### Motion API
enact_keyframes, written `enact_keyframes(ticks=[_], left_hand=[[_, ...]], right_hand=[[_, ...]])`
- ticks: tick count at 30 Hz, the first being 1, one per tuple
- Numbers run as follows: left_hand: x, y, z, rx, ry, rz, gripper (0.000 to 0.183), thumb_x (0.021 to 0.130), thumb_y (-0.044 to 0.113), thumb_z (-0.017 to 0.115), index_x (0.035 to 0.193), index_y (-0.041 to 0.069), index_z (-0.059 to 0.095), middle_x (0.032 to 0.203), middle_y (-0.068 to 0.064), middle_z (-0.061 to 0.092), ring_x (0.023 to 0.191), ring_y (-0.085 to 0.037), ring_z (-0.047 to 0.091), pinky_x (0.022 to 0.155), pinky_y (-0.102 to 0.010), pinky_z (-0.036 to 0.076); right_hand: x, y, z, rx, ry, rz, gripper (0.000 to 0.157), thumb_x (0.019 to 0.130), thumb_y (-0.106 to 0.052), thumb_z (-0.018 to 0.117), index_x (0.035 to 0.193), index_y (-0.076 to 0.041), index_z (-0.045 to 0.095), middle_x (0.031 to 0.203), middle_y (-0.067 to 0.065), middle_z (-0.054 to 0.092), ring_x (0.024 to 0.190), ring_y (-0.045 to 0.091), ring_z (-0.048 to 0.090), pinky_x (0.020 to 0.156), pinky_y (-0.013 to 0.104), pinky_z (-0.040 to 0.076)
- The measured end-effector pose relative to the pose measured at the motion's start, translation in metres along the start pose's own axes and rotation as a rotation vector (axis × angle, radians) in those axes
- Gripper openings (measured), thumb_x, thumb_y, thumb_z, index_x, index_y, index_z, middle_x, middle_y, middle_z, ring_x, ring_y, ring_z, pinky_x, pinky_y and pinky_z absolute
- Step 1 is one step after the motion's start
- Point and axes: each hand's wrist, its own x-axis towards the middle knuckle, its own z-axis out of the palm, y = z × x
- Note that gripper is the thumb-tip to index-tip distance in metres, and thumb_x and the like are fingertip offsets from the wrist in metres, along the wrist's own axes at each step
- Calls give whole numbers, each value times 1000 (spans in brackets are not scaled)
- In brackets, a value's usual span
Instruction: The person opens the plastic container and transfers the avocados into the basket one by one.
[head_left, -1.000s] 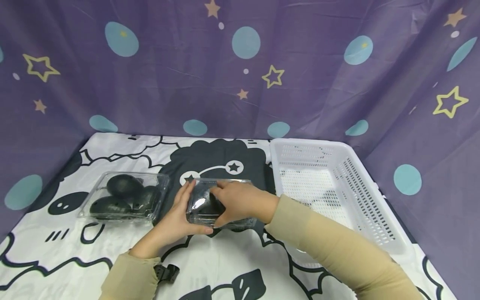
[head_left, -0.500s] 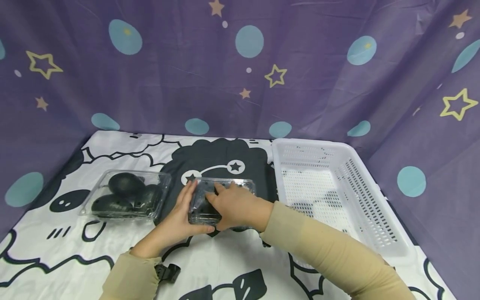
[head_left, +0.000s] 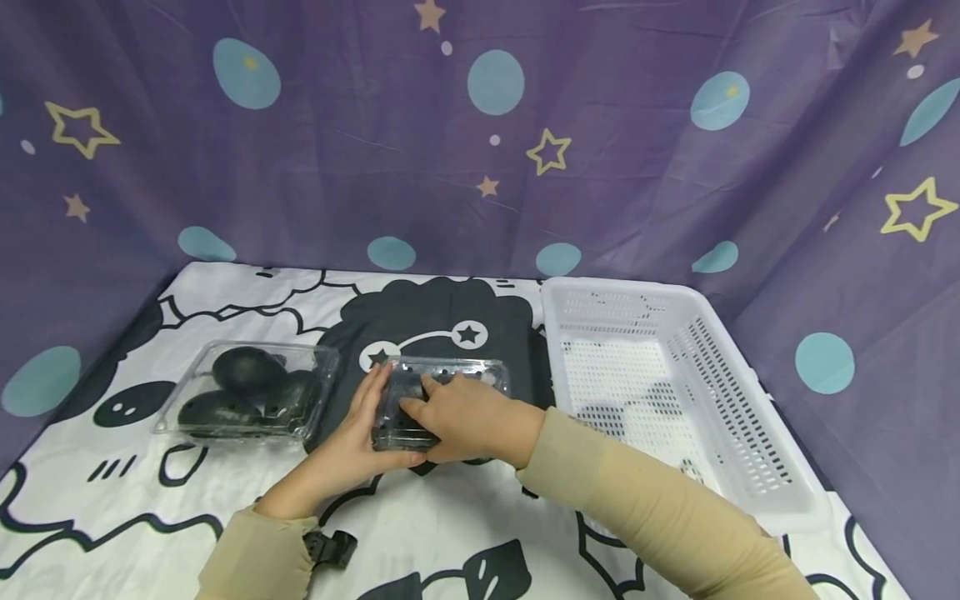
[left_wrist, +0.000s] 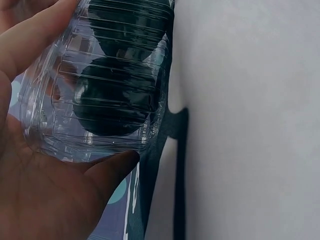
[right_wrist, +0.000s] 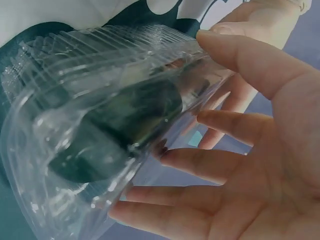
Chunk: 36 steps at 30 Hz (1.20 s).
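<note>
In the head view, a clear plastic clamshell box (head_left: 390, 421) lies mid-table between both hands. Its contents are dark green, egg-shaped pieces (left_wrist: 115, 95), visible through the ribbed side in the left wrist view. My left hand (head_left: 348, 454) grips the box's left end, fingers along the far side and thumb along the near side. Across the top lies my right hand (head_left: 468, 417), hiding much of the lid. In the right wrist view its spread, nearly straight fingers (right_wrist: 195, 165) touch the lid. Left of these stands a second clear box (head_left: 322, 358) holding several similar dark pieces (head_left: 247, 371).
At the right stands a large white perforated plastic basket (head_left: 750, 417), with the right sleeve (head_left: 637, 508) passing over its near left corner. A sheep-patterned cloth (head_left: 420, 533) covers the table. A purple curtain (head_left: 337, 150) hangs along the back and sides.
My right hand has slid a little to the left over the lid and its fingers have spread flatter. My left hand and both boxes have stayed in place.
</note>
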Motion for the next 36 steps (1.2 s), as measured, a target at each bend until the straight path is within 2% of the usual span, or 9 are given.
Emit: enact_keyframes(ticks=[7, 12, 17, 23, 29, 36], left_hand=[[-1, 0, -1, -8, 6, 5, 124, 78, 33, 85, 159, 33, -8, 165, -17, -16, 146, -58, -1, 105, -83, 19], [-2, 1, 0, 7, 18, 3, 123, 77, 33, 85, 160, 31, -6, 165, -17, -13, 146, -57, 1, 106, -83, 18], [-1, 2, 1, 27, 29, 5, 122, 76, 33, 86, 160, 28, -3, 165, -19, -11, 146, -58, 3, 106, -82, 18], [-1, 4, 0, 3, 44, -4, 119, 75, 31, 87, 161, 29, 3, 165, -21, -8, 147, -56, 3, 108, -81, 17], [-1, 4, -1, -15, 51, -14, 116, 76, 31, 86, 160, 29, 7, 166, -20, -6, 147, -55, 4, 108, -80, 19], [1, 5, -1, -20, 62, -3, 114, 76, 29, 86, 161, 22, 10, 165, -22, -3, 147, -55, 6, 108, -79, 20]], right_hand=[[0, -1, -1, 10, -41, 2, 66, 94, -48, 63, 152, -24, 42, 153, 18, 44, 128, 46, 54, 107, 48, 50], [0, -3, -1, 43, -69, 24, 71, 91, -47, 65, 153, -24, 39, 154, 18, 41, 130, 49, 50, 106, 52, 50], [0, -4, 0, 31, -64, 30, 74, 89, -48, 66, 153, -24, 39, 154, 19, 41, 130, 50, 50, 100, 54, 54], [0, -3, 0, 1, -22, -8, 67, 94, -51, 58, 152, -22, 41, 151, 19, 46, 128, 45, 54, 109, 51, 47], [0, -2, 0, -16, -15, -37, 65, 96, -49, 56, 153, -22, 40, 150, 20, 47, 128, 43, 55, 110, 51, 47], [0, -1, 2, 5, -32, -31, 64, 96, -48, 56, 153, -24, 39, 150, 20, 47, 129, 43, 54, 111, 50, 46]])
